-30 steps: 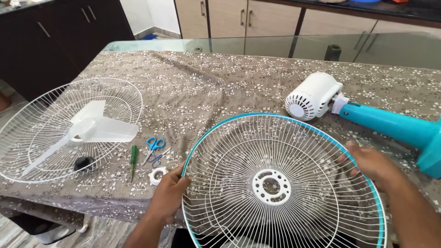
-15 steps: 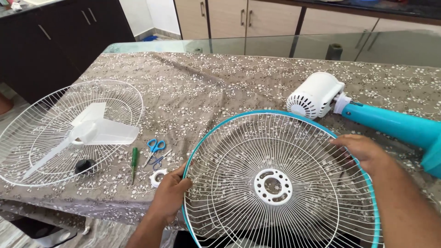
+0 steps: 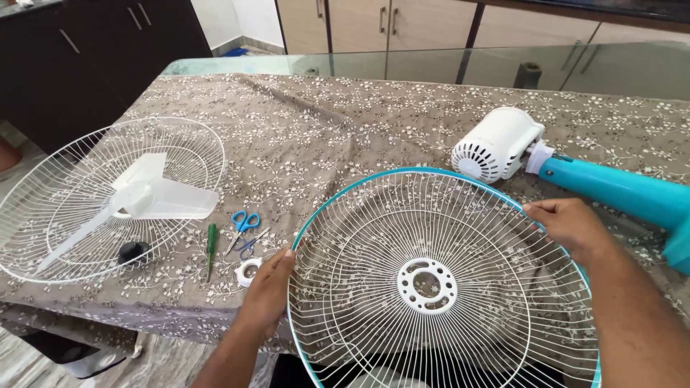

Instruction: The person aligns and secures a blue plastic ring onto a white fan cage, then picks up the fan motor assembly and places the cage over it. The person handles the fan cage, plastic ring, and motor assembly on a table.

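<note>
Since a second ago, our right hand has slid up the rim of the fan guard from its right side toward the far right edge, and our left hand has loosened from a curled grip into a flatter hold against the left rim. The guard itself has barely shifted.

Nearest to us, the white wire guard with its turquoise rim lies between our two hands, its near edge hanging past the table edge, its white hub plate midway between them. Our left hand presses the rim with fingers fairly straight, thumb on top; our right hand is closed over the rim, fingers curled on the wires.

Just left of our left hand lies a small white ring, and beyond it a green screwdriver and blue-handled scissors. Further left, a second white guard rests on the patterned tablecloth with a translucent fan blade and a black knob inside it.

Just beyond our right hand sits the white motor housing, joined to the turquoise stand, which runs off to the right.
</note>
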